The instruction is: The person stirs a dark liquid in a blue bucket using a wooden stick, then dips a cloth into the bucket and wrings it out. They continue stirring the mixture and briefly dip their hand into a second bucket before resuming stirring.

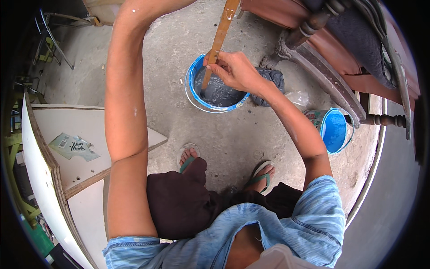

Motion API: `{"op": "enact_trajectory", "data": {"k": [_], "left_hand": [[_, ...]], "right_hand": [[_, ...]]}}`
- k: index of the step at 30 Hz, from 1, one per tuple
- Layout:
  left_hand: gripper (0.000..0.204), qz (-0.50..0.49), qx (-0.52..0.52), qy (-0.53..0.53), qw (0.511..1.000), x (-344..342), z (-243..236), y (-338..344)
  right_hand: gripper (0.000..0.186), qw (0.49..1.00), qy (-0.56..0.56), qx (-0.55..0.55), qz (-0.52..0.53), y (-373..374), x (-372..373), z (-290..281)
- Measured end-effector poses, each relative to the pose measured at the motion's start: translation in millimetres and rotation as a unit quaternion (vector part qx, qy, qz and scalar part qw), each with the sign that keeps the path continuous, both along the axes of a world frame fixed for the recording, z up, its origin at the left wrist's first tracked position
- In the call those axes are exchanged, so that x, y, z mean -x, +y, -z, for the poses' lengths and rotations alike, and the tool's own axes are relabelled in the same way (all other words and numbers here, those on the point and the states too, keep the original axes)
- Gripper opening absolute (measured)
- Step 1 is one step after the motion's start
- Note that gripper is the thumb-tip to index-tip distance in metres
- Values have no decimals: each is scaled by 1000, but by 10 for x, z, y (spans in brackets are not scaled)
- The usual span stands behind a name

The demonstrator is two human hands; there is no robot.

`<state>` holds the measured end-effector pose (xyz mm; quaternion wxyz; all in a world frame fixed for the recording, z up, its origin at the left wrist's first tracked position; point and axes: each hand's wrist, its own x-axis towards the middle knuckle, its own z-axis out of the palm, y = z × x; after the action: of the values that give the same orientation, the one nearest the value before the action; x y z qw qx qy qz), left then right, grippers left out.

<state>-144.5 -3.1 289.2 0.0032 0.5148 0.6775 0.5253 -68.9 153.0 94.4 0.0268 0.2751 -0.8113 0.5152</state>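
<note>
My right hand (237, 71) is closed around a flat wooden stick (220, 33), pinching it between thumb and fingers just above a blue bucket. The stick slants down, its lower end dipping into thick dark grey liquid (226, 96). That liquid sits in the blue bucket (190, 74), which stands upright on the floor with its wire handle hanging at the near side. My left forearm reaches up along the left and bends right past the top edge, so my left hand is out of the picture. The stick's upper end is cut off there too.
A crumpled black plastic bag (274, 81) lies right of the bucket. Farther right are a second blue-lined bucket (335, 130) and carved wooden furniture (324, 71). White panels (67, 119) at the left carry a torn wrapper (74, 147). My sandalled feet (264, 177) are on the concrete floor.
</note>
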Motion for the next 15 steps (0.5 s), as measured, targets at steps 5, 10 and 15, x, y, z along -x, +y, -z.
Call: {"op": "enact_trajectory", "data": {"k": [5,10,15], "left_hand": [[15,33,-8,6,999,68,126,56],[16,-16,-14,-25,999,45,123,-34],[16,-36,18,-49,998,68,132,-163]], "right_hand": [[12,994,55,-68,65,138,250,40],[11,984,-3,-168,62,404,151,-195],[12,984,-83,-155,-17,278,-75,-279]]}}
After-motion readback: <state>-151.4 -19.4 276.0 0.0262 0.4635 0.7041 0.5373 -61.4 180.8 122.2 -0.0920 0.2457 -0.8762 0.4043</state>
